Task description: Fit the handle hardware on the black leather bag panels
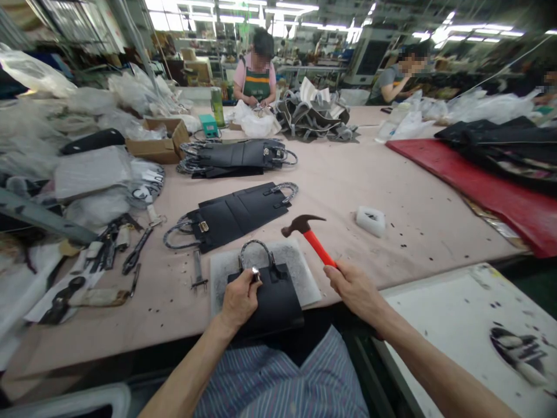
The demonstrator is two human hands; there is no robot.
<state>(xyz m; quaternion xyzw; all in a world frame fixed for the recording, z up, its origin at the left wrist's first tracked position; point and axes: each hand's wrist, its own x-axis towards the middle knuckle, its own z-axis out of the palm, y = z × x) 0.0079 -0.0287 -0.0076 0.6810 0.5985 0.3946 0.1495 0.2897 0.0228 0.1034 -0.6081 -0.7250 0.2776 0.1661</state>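
A black leather bag piece (278, 299) with a braided handle lies on a grey pad (300, 264) at the table's near edge. My left hand (239, 299) rests on it, fingers pinched round a small metal punch (255, 271) stood upright on the leather. My right hand (354, 287) is closed round the red handle of a hammer (311, 232), whose dark head is raised above and to the right of the punch.
More black bag panels (237, 215) and a stack (237, 157) lie further back. Scissors and hand tools (130, 252) sit at the left, a white block (371, 220) at the right, a red sheet (478, 186) beyond. Two other people work at the far end.
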